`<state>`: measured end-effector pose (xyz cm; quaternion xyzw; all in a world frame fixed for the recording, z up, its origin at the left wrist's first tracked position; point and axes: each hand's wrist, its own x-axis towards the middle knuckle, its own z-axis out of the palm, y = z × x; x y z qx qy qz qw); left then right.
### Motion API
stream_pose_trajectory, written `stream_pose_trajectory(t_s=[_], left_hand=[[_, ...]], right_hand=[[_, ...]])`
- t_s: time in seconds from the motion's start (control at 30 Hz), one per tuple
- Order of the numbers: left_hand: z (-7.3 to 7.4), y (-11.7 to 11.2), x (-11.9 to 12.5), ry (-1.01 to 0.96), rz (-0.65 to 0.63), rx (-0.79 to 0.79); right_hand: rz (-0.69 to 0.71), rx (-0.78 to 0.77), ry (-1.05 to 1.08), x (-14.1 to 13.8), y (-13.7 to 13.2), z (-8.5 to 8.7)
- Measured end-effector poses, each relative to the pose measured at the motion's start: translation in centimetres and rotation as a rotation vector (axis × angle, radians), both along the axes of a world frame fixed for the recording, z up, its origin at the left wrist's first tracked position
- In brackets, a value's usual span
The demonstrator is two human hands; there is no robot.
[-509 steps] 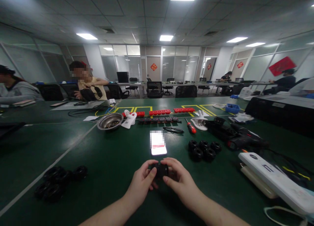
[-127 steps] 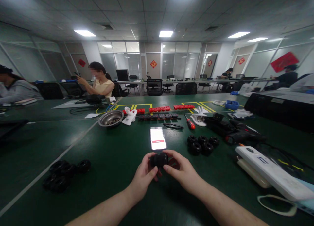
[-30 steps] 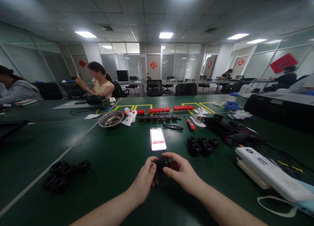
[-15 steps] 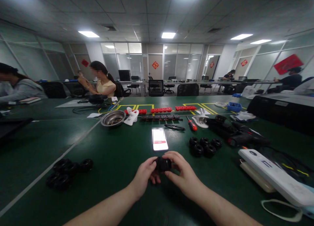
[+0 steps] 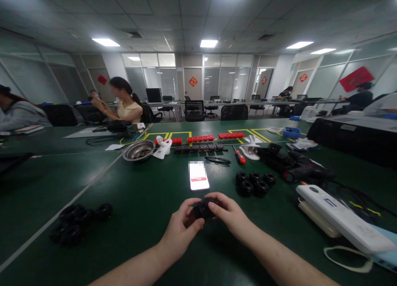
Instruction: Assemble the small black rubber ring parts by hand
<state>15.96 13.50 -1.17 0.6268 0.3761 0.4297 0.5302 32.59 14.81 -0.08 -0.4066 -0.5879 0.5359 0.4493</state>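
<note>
Between both hands I hold a small black part (image 5: 202, 210), blocky and dark, its exact kind unclear. My left hand (image 5: 182, 223) grips it from the left with thumb and fingers, while my right hand (image 5: 226, 210) pinches its right side. A lit phone (image 5: 199, 176) lies just beyond the hands. To the right sits a cluster of black tyre-like wheels (image 5: 254, 183). A similar group of black wheels (image 5: 72, 222) lies to the left.
Further back are a metal bowl (image 5: 138, 150) with small parts, red trays (image 5: 201, 138), a dark strip of blocks (image 5: 200, 148), a red screwdriver (image 5: 240, 156) and a black power tool (image 5: 294, 166). A white device (image 5: 338, 213) lies at right. Several people sit around the room.
The black part has been turned, and both hands have shifted their grip, the left thumb now lower and the right thumb on top. The camera view has swung slightly right.
</note>
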Motion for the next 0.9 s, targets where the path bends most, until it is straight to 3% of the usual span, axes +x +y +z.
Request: stream_pose_trajectory(t_s=[0.13,0.37,0.47,0.63,0.9], left_hand=[[0.0,0.2,0.0,-0.055,0.019,-0.028],[-0.8,1.2,0.2,-0.091,0.093,-0.154],[-1.2,1.4,0.2,-0.126,0.082,-0.178],[-1.3,1.2,0.1,-0.194,-0.045,-0.177],[-0.3,0.5,0.4,-0.125,-0.056,-0.17]], right_hand=[[0.083,-0.034,-0.022,0.1,-0.1,0.4],[0.005,0.424,-0.402,-0.2,-1.6,1.5],[-0.047,0.403,-0.382,-0.3,-1.4,1.0],[-0.014,0.296,-0.217,-0.2,-0.7,0.5],[-0.039,0.269,-0.147,0.1,-0.8,0.9]])
